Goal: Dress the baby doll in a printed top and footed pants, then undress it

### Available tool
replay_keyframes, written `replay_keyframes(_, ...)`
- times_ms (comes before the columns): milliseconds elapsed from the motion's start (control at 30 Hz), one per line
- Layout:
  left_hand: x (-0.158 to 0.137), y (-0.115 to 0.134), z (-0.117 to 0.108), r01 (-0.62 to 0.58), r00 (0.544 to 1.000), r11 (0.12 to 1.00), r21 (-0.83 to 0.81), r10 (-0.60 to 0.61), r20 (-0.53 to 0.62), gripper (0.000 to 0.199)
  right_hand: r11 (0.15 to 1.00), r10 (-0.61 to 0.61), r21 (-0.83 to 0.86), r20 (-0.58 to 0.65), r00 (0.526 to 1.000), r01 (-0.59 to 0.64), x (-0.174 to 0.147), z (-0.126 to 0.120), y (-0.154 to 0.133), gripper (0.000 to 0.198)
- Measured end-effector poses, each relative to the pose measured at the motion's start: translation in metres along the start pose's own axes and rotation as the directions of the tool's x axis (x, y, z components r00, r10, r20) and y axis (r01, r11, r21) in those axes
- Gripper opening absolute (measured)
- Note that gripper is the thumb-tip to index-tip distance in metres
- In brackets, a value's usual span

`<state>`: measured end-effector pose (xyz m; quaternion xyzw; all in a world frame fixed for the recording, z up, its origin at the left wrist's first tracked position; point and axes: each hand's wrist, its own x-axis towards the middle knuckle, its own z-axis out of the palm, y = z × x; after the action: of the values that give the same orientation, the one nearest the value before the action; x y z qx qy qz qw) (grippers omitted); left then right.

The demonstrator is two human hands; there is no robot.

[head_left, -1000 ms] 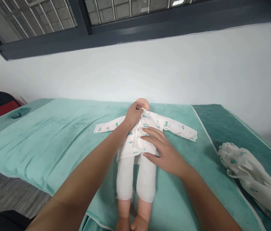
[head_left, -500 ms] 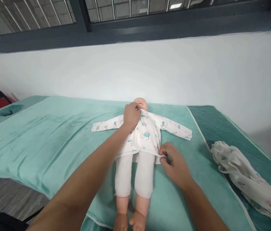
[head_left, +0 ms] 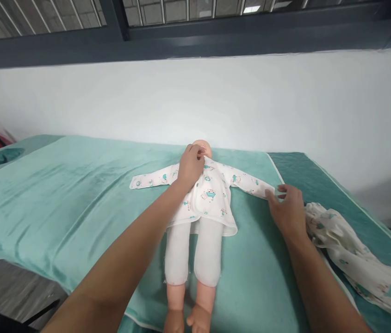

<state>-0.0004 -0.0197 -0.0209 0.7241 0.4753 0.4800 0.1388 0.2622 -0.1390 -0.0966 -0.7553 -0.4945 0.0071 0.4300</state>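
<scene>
Right hand (head_left: 289, 212) narrowly parted at cuff (head_left: 262, 188) of baby shirt (head_left: 214, 199); left hand (head_left: 190, 167) at baby doll's (head_left: 208, 252) neck, grip I can't tell. Cloth likely light, limp: pinch by cuff.

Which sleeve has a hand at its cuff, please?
The white printed fabric sleeve at picture right: the right hand touches its cuff; the other cuff is untouched.

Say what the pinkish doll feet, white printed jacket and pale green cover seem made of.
Doll feet: probably vinyl, satin finish; smooth, moulded surface.
Jacket: probably cotton, matte; thin, softly draping hem.
Cover: probably plush, softly napped; shaded streaks suggest brushed pile.
</scene>
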Motion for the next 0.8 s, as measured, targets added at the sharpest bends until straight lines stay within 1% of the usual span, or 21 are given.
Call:
replay_keyframes(33, 0.000, 0.000, 0.000, 0.004, 1.000, 1.000, -0.010, -0.004, 0.001, 0.025, 0.999, 0.017, -0.051, 0.014, 1.000, -0.016, 0.011, 0.003, 0.009, 0.046)
replay_keyframes(100, 0.001, 0.000, 0.000, 0.031, 0.999, 0.999, -0.033, -0.030, 0.018, 0.021, 0.989, 0.073, -0.133, 0.113, 0.991, -0.058, 0.028, 0.009, 0.023, 0.047)
replay_keyframes(167, 0.002, -0.001, -0.001, 0.062, 0.997, 0.997, -0.049, -0.060, 0.048, 0.018, 0.983, 0.100, -0.171, 0.192, 0.976, -0.067, 0.039, 0.015, 0.030, 0.045)
replay_keyframes(200, 0.003, -0.001, -0.001, 0.075, 0.995, 0.996, -0.055, -0.072, 0.063, 0.017, 0.984, 0.091, -0.169, 0.207, 0.974, -0.056, 0.043, 0.018, 0.032, 0.043)
replay_keyframes(233, 0.004, -0.001, -0.001, 0.085, 0.994, 0.995, -0.059, -0.081, 0.075, 0.016, 0.988, 0.074, -0.150, 0.203, 0.976, -0.044, 0.047, 0.021, 0.033, 0.039)
replay_keyframes(300, 0.004, 0.000, -0.002, 0.101, 0.991, 0.993, -0.064, -0.095, 0.090, 0.016, 0.997, 0.049, -0.073, 0.155, 0.987, -0.038, 0.056, 0.026, 0.034, 0.032)
replay_keyframes(367, 0.004, 0.000, -0.002, 0.115, 0.989, 0.991, -0.064, -0.109, 0.097, 0.017, 0.996, 0.051, 0.068, 0.081, 0.995, -0.057, 0.066, 0.032, 0.036, 0.028)
replay_keyframes(433, 0.004, 0.002, -0.003, 0.131, 0.987, 0.990, -0.059, -0.125, 0.101, 0.017, 0.973, 0.077, 0.217, 0.022, 0.997, -0.080, 0.075, 0.037, 0.038, 0.029)
replay_keyframes(500, 0.003, 0.002, -0.004, 0.141, 0.985, 0.989, -0.053, -0.135, 0.106, 0.016, 0.949, 0.100, 0.303, -0.007, 0.995, -0.093, 0.082, 0.043, 0.041, 0.031)
replay_keyframes(600, 0.001, 0.003, -0.004, 0.147, 0.984, 0.988, -0.036, -0.142, 0.109, 0.015, 0.945, 0.113, 0.309, -0.014, 0.993, -0.103, 0.084, 0.048, 0.044, 0.029)
replay_keyframes(667, 0.001, 0.004, -0.004, 0.152, 0.984, 0.988, -0.032, -0.148, 0.101, 0.016, 0.960, 0.101, 0.264, -0.024, 0.995, -0.091, 0.082, 0.049, 0.046, 0.025)
replay_keyframes(733, 0.001, 0.006, -0.004, 0.160, 0.984, 0.985, -0.062, -0.154, 0.085, 0.018, 0.984, 0.046, 0.174, -0.047, 0.998, -0.037, 0.080, 0.049, 0.046, 0.024)
replay_keyframes(800, 0.002, 0.009, -0.007, 0.178, 0.983, 0.972, -0.151, -0.169, 0.071, 0.019, 0.994, -0.020, 0.104, -0.064, 0.998, 0.027, 0.077, 0.048, 0.046, 0.027)
